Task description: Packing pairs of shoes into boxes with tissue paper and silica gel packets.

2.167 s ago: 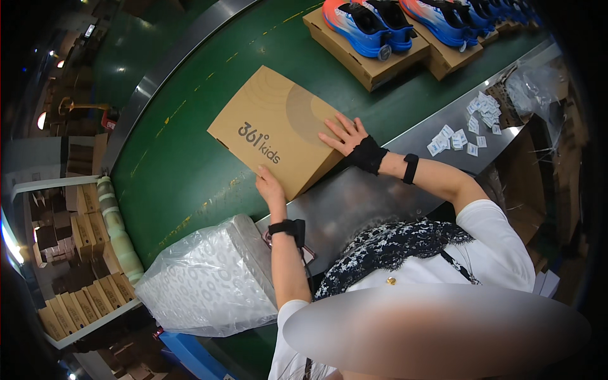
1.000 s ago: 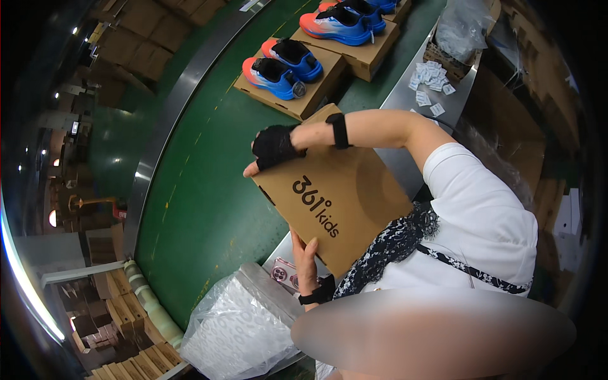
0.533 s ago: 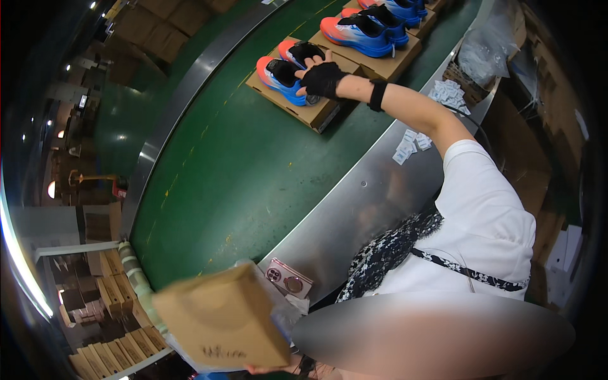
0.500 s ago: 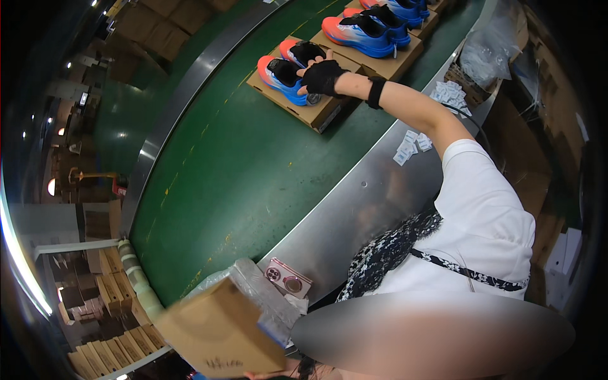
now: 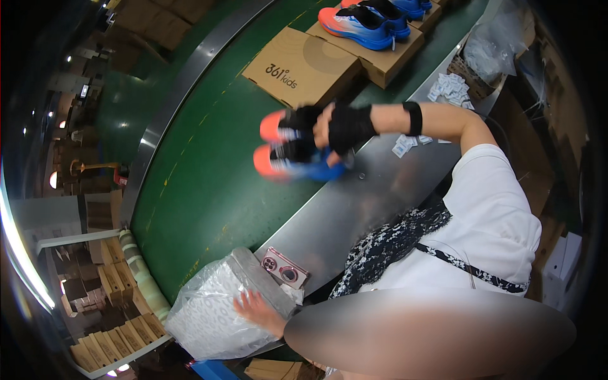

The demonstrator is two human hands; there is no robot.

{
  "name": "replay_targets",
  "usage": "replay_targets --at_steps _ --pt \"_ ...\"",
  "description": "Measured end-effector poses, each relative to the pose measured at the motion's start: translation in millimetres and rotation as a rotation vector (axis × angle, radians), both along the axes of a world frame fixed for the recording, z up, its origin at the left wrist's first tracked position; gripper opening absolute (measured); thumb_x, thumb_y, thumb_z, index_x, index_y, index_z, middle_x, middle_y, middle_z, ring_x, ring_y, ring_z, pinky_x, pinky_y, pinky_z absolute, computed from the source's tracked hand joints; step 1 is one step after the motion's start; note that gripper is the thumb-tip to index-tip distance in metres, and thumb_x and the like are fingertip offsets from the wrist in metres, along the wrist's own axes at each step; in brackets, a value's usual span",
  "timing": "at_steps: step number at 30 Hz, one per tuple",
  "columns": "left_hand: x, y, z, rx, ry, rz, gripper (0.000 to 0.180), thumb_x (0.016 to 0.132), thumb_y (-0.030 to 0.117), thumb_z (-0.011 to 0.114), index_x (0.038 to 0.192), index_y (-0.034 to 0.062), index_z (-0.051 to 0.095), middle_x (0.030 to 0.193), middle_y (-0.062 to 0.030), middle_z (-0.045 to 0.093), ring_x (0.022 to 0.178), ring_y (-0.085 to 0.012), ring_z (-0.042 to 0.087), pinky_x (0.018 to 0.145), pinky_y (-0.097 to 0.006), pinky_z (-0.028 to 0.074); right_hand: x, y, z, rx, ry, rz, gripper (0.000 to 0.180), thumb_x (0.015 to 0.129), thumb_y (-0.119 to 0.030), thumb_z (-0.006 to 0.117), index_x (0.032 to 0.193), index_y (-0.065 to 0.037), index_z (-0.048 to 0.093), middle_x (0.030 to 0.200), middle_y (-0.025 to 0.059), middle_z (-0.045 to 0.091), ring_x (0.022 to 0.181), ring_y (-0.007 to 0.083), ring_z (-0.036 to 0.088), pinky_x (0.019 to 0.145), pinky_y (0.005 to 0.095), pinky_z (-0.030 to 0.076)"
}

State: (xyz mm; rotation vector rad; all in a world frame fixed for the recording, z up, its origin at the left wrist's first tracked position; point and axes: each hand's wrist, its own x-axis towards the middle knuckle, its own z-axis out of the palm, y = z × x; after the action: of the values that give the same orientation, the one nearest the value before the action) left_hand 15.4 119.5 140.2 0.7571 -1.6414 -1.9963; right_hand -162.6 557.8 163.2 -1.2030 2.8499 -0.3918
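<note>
My right hand (image 5: 335, 130), in a black fingerless glove, grips a pair of orange and blue sneakers (image 5: 288, 152) above the green conveyor, near its steel edge. The pair is smeared by motion. Beyond it, a closed brown shoebox (image 5: 304, 66) lies on the belt. My left hand (image 5: 256, 310) is bare, its fingers spread on a clear plastic bag (image 5: 209, 310) of white patterned sheets. Next to the bag, a pink phone (image 5: 284, 267) rests on the steel ledge.
More sneakers (image 5: 361, 28) stand on shoeboxes farther up the belt (image 5: 209, 183). Small white packets (image 5: 451, 88) lie on the steel ledge (image 5: 367, 196), near a basket (image 5: 472, 73) holding clear plastic. Shoeboxes (image 5: 117, 342) fill a rack at lower left. Another brown box (image 5: 272, 368) shows at the bottom.
My right hand has lifted the sneakers off the shoebox and brought them nearer. The brown box held at lower left has left that spot, and my left hand now lies on the plastic bag.
</note>
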Motion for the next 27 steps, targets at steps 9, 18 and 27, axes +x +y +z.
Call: replay_targets --at_steps 9,18,27 --pt "-114.1 187.6 -57.4 -1.003 0.080 -0.989 0.035 0.084 0.027 0.049 0.107 0.0006 0.054 0.118 -0.0207 0.046 0.111 -0.0296 0.043 0.092 -0.034 0.033 94.2 -48.7 -53.7 0.056 -0.172 0.425 0.046 0.062 -0.050 0.062 0.085 -0.011 0.061 0.078 0.0087 0.059 0.077 0.0299 0.056 0.072 0.0398 0.040" --pt "-117.6 212.1 -35.8 -0.694 -0.420 -1.371 0.039 0.083 0.036 0.051 0.092 -0.0002 0.062 0.080 -0.0121 0.064 0.077 -0.0160 0.058 0.069 -0.028 0.044 -97.3 -4.3 -147.7 0.073 0.667 -0.681 0.030 0.072 -0.023 0.049 0.098 -0.008 0.053 0.113 0.0173 0.048 0.109 0.0346 0.041 0.080 0.0622 0.029" --pt "-152.8 224.6 -45.5 -1.148 0.155 -0.938 0.047 0.088 0.028 0.040 0.125 0.0008 0.033 0.132 -0.0283 0.020 0.118 -0.0388 0.029 0.097 -0.041 0.025 -62.3 -69.8 -179.1 -0.371 0.978 -0.759 0.042 0.067 -0.026 0.053 0.107 -0.013 0.052 0.115 0.0133 0.049 0.107 0.0309 0.047 0.072 0.0649 0.033"
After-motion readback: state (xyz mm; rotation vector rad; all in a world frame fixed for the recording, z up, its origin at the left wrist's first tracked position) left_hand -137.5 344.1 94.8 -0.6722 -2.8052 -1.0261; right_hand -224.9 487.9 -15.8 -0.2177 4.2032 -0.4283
